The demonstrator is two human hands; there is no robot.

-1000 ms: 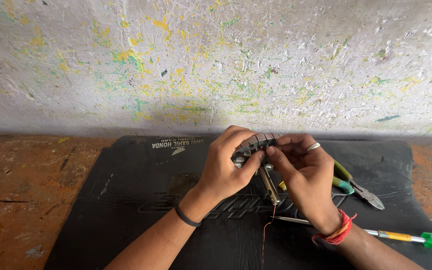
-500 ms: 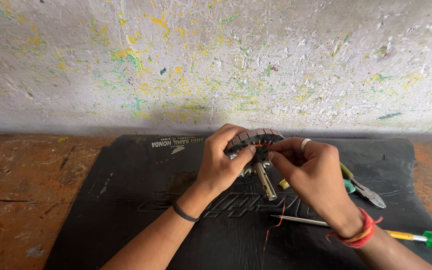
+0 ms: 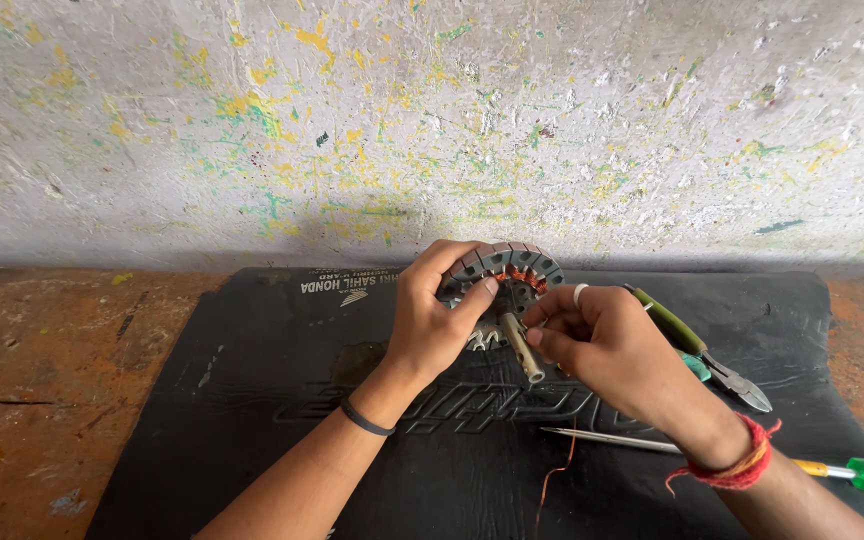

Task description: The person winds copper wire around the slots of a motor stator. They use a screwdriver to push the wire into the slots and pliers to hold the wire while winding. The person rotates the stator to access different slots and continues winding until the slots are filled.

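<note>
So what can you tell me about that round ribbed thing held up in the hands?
The round ribbed part is a grey metal ring of slotted teeth with copper-coloured wire wound inside. It is held on edge above the black mat. The left hand clasps its rim; the right hand pinches at its centre, by a brass-coloured shaft. A thin copper wire hangs below.

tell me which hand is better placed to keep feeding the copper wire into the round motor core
Probably the right hand: its fingertips pinch at the copper wire beside the core's centre, while the left hand is wrapped around the motor core, steadying it.
</note>
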